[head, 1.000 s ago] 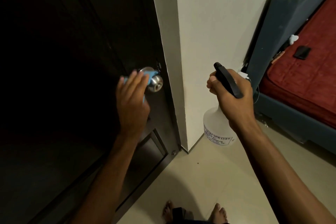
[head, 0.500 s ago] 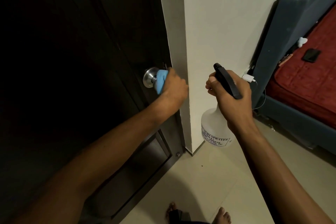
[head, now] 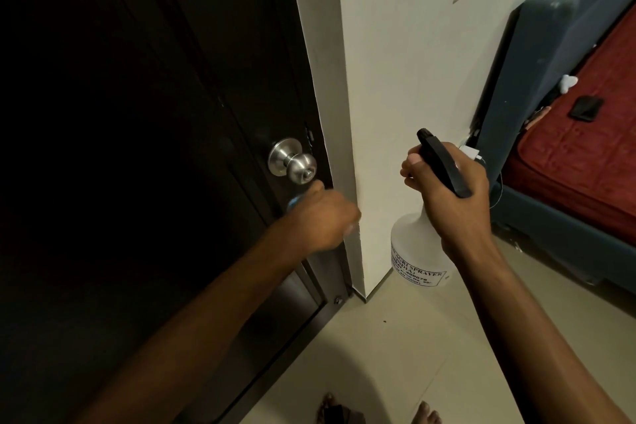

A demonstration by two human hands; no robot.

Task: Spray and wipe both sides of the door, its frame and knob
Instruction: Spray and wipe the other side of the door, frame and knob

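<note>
**A:** Why is the left hand (head: 321,217) down there, below the knob (head: 292,162)?

**B:** It has a blue cloth (head: 295,204) bunched in its curled fingers; only a sliver of blue shows at the thumb side. The hand is blurred, so I'd guess it is mid-wipe on the dark door (head: 155,113), close to the door's latch edge, just under the knob and near the white frame (head: 327,79). The knob itself stands bare, nothing touching it.

**A:** And the bottle?

**B:** The right hand (head: 451,196) is wrapped around the neck of the spray bottle (head: 418,251), with fingers over the black trigger head (head: 442,162). It hangs off to the side in front of the wall, nozzle roughly toward the door edge. My reading: it's parked there so the cloth hand has room, yet ready to spray again without a regrip.

**A:** How much is left, do you reckon?

**B:** Hard to judge. This face of the door is so dark I can't tell wet from dry, and the other face is out of sight.

**A:** Anything to watch?

**B:** Bare feet (head: 426,413) on a tiled floor (head: 395,354); drips there could be slippery.
</note>
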